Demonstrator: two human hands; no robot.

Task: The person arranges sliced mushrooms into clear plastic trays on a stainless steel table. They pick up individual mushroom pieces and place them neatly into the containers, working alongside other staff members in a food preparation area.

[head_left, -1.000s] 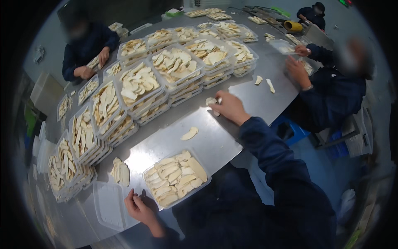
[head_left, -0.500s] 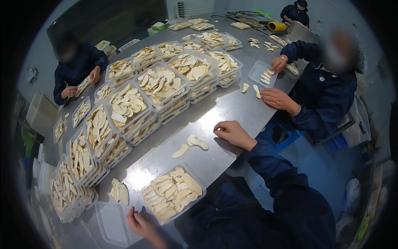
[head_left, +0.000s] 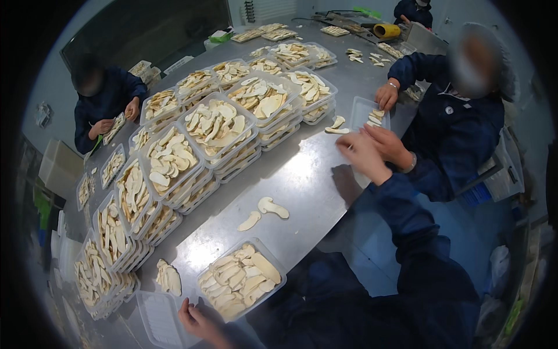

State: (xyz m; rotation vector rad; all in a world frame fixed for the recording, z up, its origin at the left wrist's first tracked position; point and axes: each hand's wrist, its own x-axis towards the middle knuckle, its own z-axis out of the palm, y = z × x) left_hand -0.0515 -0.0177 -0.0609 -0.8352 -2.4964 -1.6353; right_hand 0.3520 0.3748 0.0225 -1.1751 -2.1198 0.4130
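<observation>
My right hand (head_left: 363, 157) is stretched out at the right side of the table, fingers apart and slightly blurred, with nothing visible in them. It overlaps the co-worker's hand (head_left: 390, 145) in view; whether they touch I cannot tell. Just beyond my fingertips lie pale mushroom slices (head_left: 336, 124). My left hand (head_left: 199, 323) rests low at the near edge, fingers loosely apart and holding nothing. It sits between a clear tray filled with mushroom slices (head_left: 239, 279) and a bare clear tray (head_left: 158, 317). Two mushroom slices (head_left: 273, 208) lie loose mid-table.
Stacked clear trays of mushroom slices (head_left: 218, 128) form a long row across the table's middle. A small pile of slices (head_left: 168, 276) lies left of the filled tray. The co-worker at right has a tray (head_left: 361, 110) with slices. Another person (head_left: 104, 99) works at far left.
My right hand has moved right and away from me, from the table's front edge to beside the co-worker's hand. My left hand stays near the trays. The co-worker's slices have shifted.
</observation>
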